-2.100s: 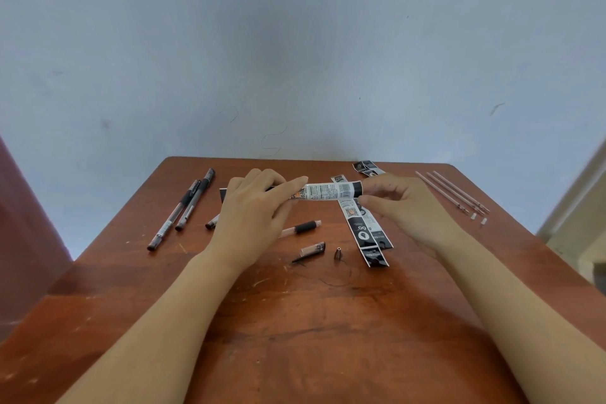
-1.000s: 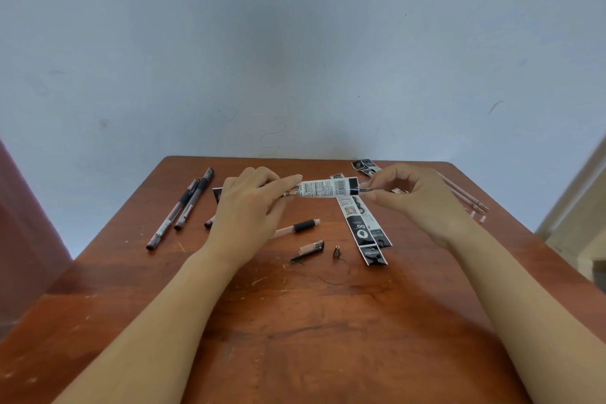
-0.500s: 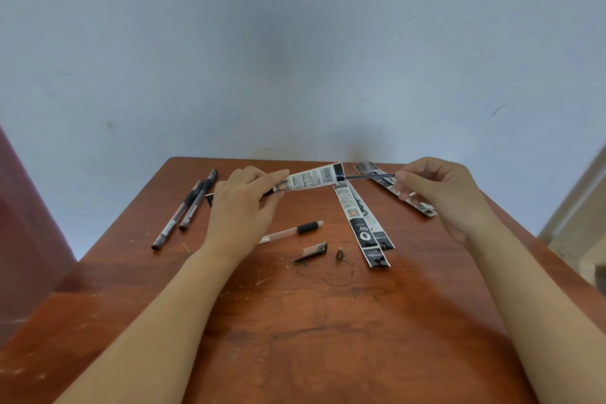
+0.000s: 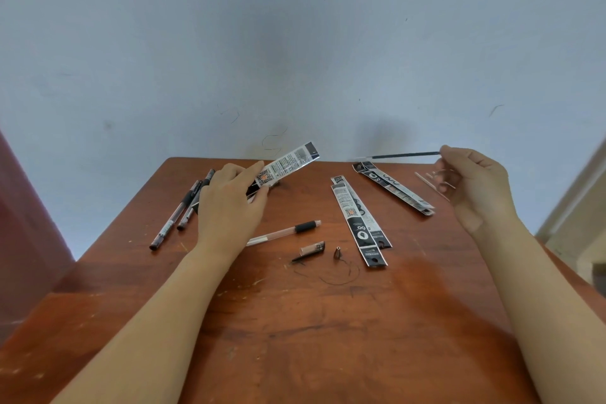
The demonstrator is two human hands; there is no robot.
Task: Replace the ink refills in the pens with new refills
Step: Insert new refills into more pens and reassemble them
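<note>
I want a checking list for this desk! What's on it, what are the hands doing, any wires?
Surface: brown wooden table, scratched and scribbled.
Job's things: thin dark refill; clear pen barrel with black grip, lying beside its cap and small metal tip; two whole pens at left.
Clutter: flat printed packets; thin clear tubes at right.
Hands: left hand holds a printed refill packet; right hand pinches the refill, off the table.
Cables: nothing seen.
Surroundings: pale blue-grey wall.
</note>
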